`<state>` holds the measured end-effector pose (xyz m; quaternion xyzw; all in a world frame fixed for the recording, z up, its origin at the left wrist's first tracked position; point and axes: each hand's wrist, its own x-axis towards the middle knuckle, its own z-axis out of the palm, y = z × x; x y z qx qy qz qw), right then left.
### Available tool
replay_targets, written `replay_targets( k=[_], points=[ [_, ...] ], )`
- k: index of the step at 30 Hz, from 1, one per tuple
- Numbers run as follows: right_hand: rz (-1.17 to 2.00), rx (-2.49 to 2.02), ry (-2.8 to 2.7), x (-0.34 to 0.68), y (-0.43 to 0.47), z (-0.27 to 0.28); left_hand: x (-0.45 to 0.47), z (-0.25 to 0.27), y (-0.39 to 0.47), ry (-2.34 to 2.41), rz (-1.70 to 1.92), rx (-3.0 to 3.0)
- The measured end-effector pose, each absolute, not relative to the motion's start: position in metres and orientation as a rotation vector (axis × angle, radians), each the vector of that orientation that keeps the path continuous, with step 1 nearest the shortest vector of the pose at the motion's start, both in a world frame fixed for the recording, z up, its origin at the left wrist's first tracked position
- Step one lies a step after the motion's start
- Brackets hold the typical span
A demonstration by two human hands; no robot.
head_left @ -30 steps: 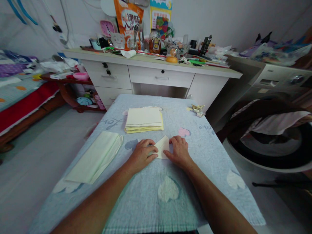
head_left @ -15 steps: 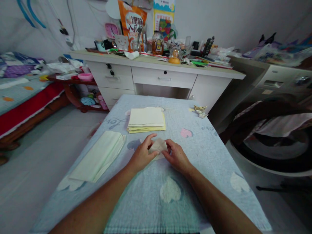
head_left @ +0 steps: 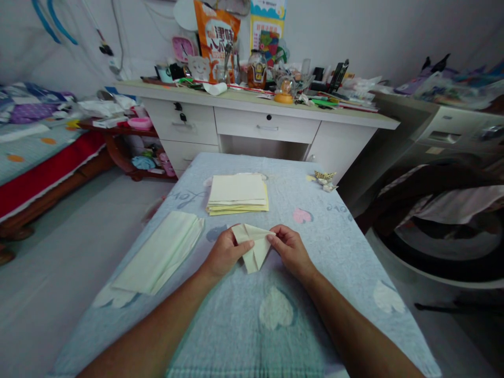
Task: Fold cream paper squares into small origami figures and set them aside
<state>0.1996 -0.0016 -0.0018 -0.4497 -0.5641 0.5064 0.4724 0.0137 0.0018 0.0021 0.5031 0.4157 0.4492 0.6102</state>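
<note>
Folded paper (head_left: 258, 253) between the hands, nearer the person than the stack (head_left: 238, 189); wide edge runs left-right, narrow end toward person. Left hand (head_left: 222, 253) closed on left side, thumb across face; right hand (head_left: 292, 252) pinches right corner. Neither nearer.

The left forearm (head_left: 173, 310) and right forearm (head_left: 348, 315), both bare and tapering in shape; left hand (head_left: 223, 251) and right hand (head_left: 293, 252) equally bare.
</note>
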Motion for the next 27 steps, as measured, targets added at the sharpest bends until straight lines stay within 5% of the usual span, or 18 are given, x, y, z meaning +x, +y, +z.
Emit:
replay_targets(
  k=[11,27],
  points=[
    [1.179,-1.189,-1.460,0.212,0.002,-0.002,0.010,0.007,0.001,1.044,1.234,1.272],
    [1.353,-1.081,-1.418,0.206,-0.003,0.003,0.007,-0.004,0.002,1.153,1.065,1.362]
  ],
)
